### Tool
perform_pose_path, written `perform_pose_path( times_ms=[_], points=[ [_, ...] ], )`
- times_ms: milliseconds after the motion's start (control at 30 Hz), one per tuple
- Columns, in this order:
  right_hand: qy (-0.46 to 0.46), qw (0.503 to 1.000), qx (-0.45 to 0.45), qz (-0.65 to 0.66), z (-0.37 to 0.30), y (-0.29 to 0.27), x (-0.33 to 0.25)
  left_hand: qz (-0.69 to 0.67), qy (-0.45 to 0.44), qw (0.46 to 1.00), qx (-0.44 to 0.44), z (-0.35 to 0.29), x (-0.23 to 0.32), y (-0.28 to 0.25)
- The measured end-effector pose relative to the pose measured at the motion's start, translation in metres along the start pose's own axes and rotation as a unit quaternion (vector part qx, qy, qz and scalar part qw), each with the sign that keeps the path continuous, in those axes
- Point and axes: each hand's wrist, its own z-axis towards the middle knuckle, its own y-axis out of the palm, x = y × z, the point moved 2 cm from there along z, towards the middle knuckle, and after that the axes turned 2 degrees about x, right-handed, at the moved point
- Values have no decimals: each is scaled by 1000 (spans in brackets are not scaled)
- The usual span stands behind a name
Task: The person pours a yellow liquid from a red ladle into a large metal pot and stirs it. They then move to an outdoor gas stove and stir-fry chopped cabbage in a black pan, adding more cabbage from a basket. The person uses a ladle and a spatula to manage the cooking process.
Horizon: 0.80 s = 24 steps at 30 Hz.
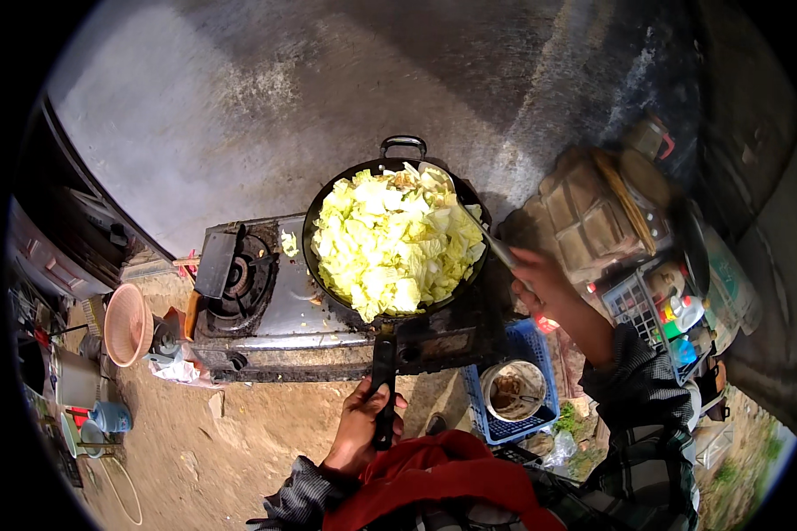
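Note:
A black wok (309, 232) heaped with chopped pale-green cabbage (390, 239) sits over the right side of a two-burner gas stove (288, 305). My left hand (359, 427) is closed around the wok's long black handle. In my right hand (543, 281) is the metal handle of a spatula (498, 246). It reaches over the wok's right rim, and its working end is hidden in the cabbage. A cleaver (213, 270) with a wooden handle lies across the left burner (250, 273). A few cabbage scraps (289, 243) rest on the stove top beside the wok.
Behind the stove rises a grey wall (328, 71). Stacked bricks (584, 208) and a crate of bottles (642, 310) stand at the right. Below the stove, a blue basket (496, 430) holds a dirty bucket (514, 389). A pink basket (128, 326) stands at the left.

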Motion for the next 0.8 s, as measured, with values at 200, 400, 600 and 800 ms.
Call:
perform_pose_path(
  times_ms=[200, 400, 600, 800],
  points=[
    [58, 992, -79, 85, 22, -2, -13, -3, 9, 1000, 1, 1, -1, -3],
    [-55, 995, -28, -76, -25, 22, -6, 10, 21, 1000, -6, 2, -1, -2],
    [-451, 803, 38, -388, -68, 37, 39, 14, 29, 999, -19, 6, -4, -3],
    [-420, 759, 71, -492, -108, 53, 77, 14, 31, 999, -19, 3, -4, -2]
  ],
)
